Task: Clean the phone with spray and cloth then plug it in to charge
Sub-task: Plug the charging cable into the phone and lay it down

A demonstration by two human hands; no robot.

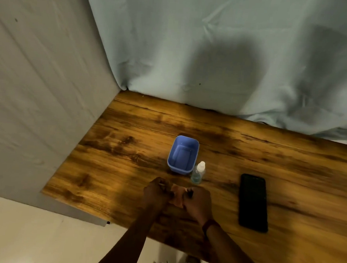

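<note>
A small pinkish cloth [176, 197] is bunched between both fists over the middle of the wooden table [116, 148]. My left hand [158, 193] grips its left side and my right hand [198, 201] grips its right side. Just beyond the hands stands a small clear spray bottle [198, 172] with a white cap and a little bluish liquid. A black phone [253, 202] lies flat with its dark face up, to the right of my right hand and apart from it. No charging cable shows.
A blue plastic tub [183, 155] stands open behind the bottle, almost touching it. Pale green fabric [215, 52] hangs along the table's far edge. A grey wall panel [38, 80] borders the left side. The table's near edge runs under my forearms.
</note>
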